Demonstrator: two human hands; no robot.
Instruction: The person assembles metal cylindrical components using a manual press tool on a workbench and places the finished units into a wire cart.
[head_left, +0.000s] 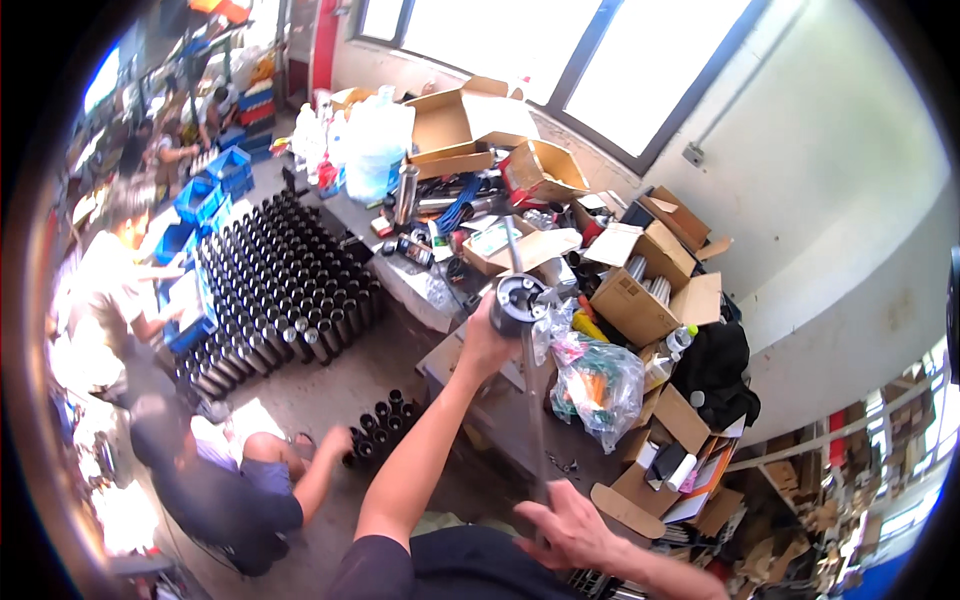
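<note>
My left hand [487, 342] is raised over the workbench, its fingers wrapped round a black metal cylinder [517, 306]. The cylinder's round end faces up and shows small holes or fittings inside. A long, thin grey rod [536, 410] runs from near the lower edge up to the cylinder, and a stretch of it shows beyond. Whether it passes through the cylinder or beside it, I cannot tell. Low in front of my body, my right hand [572, 528] is closed round the rod's near end. A clear plastic bag [598, 388] with green and orange contents lies just right of the cylinder.
The bench holds open cardboard boxes [640, 300], bottles and loose metal parts. On the floor at left stand many black tubes [285, 270] in rows. A person in dark clothes [225, 490] crouches by a smaller tube group [385, 425]; another person stands beside blue crates [195, 300].
</note>
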